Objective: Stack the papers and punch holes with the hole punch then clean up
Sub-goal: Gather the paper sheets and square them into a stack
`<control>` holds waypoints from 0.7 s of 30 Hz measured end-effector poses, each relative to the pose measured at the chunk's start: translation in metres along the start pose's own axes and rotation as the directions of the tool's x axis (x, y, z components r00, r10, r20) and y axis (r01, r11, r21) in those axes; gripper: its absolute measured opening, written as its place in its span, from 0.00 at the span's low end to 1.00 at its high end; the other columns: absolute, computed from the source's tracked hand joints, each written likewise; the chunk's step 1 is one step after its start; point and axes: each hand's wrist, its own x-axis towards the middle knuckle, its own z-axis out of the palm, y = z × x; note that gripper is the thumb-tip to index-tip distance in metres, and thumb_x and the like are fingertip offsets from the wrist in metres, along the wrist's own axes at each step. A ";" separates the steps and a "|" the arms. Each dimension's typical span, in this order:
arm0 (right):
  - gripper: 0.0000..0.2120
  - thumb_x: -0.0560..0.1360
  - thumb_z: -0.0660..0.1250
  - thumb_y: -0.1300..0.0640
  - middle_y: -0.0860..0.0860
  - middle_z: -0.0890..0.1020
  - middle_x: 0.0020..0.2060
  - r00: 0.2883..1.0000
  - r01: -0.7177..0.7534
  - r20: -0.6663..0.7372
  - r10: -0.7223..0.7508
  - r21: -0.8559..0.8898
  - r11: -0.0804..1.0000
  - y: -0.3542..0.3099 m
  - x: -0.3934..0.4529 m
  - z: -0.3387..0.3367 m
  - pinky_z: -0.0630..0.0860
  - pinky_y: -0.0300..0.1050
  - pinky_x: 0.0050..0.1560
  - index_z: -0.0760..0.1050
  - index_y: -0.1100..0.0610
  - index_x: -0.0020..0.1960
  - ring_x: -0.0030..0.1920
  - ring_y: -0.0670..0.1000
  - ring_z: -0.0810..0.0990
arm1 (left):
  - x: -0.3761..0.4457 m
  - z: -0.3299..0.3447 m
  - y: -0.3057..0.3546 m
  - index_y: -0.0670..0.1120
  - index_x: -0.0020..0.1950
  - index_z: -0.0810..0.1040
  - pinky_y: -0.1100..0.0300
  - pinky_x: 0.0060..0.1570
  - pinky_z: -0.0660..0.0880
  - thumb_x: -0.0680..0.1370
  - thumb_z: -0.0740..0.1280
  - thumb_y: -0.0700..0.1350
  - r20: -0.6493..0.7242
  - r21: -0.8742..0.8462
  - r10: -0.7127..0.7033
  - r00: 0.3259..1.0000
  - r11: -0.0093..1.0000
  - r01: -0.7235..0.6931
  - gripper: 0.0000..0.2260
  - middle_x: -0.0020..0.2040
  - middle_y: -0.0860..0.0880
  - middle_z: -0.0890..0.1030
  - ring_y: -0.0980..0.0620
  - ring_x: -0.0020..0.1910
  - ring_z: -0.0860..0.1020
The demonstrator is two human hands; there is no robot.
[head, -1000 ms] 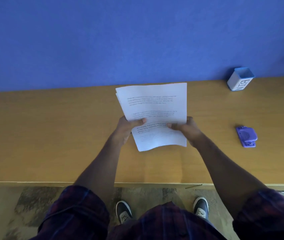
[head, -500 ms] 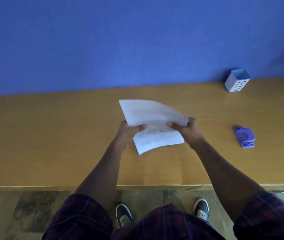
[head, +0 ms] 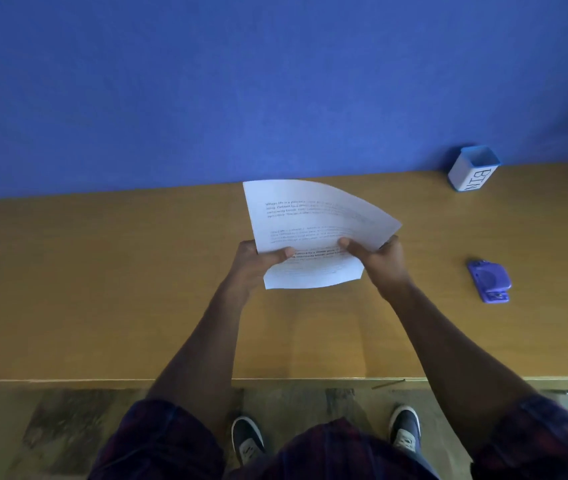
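Papers (head: pixel 310 233) held above table (head: pixel 102 289), centre, far half curling toward right. Left hand (head: pixel 255 268) grips left edge, thumb on top of sheet. Right hand (head: pixel 379 261) grips right edge, thumb on top, fingers beneath. Punch (head: pixel 490 280) lies on table, right of papers, well apart. Bin (head: pixel 473 173) stands at far right by blue wall (head: pixel 275 81).

"BIN" on white cup (head: pixel 470 176), papers (head: pixel 313 233) with print too blurred to read

Head view, forward and downward
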 end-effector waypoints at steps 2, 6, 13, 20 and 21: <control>0.11 0.69 0.79 0.57 0.44 0.88 0.47 1.000 -0.009 -0.009 0.009 -0.013 1.000 0.008 -0.002 -0.004 0.83 0.43 0.48 0.85 0.43 0.47 0.49 0.46 0.86 | -0.001 0.000 -0.002 0.53 0.49 0.88 0.60 0.50 0.82 0.64 0.82 0.49 0.010 -0.011 -0.012 1.000 1.000 0.012 0.14 0.53 0.51 0.88 0.52 0.53 0.86; 0.08 0.70 0.79 0.57 0.47 0.88 0.47 0.979 -0.204 -0.030 0.203 -0.212 0.956 0.053 -0.025 -0.014 0.82 0.57 0.54 0.84 0.49 0.48 0.51 0.50 0.86 | -0.015 0.012 -0.039 0.46 0.54 0.85 0.43 0.62 0.79 0.71 0.79 0.38 -0.042 0.056 -0.132 0.990 0.989 0.134 0.13 0.55 0.45 0.86 0.44 0.58 0.83; 0.42 0.67 0.81 0.48 0.43 0.76 0.65 0.925 -0.354 -0.206 0.321 -0.151 0.923 0.076 -0.047 -0.017 0.73 0.44 0.60 0.65 0.50 0.75 0.64 0.44 0.76 | -0.024 0.017 -0.060 0.42 0.51 0.83 0.56 0.41 0.78 0.75 0.72 0.33 -0.175 -0.371 -0.268 0.947 0.909 0.189 0.08 0.47 0.49 0.86 0.44 0.49 0.83; 0.22 0.75 0.74 0.54 0.56 0.81 0.64 0.930 -0.360 0.197 0.311 0.312 0.879 0.063 -0.048 0.000 0.81 0.55 0.55 0.76 0.55 0.67 0.63 0.58 0.81 | -0.029 0.039 -0.074 0.44 0.73 0.73 0.35 0.70 0.69 0.79 0.71 0.38 0.134 -0.636 -0.223 0.966 0.728 0.256 0.23 0.69 0.40 0.78 0.38 0.69 0.76; 0.21 0.75 0.75 0.57 0.57 0.80 0.64 0.940 -0.338 0.171 0.294 0.362 0.869 0.060 -0.047 0.003 0.80 0.57 0.56 0.76 0.57 0.67 0.63 0.59 0.81 | -0.030 0.041 -0.076 0.44 0.74 0.72 0.35 0.70 0.70 0.78 0.71 0.38 0.158 -0.643 -0.223 0.962 0.716 0.272 0.24 0.70 0.40 0.78 0.38 0.70 0.76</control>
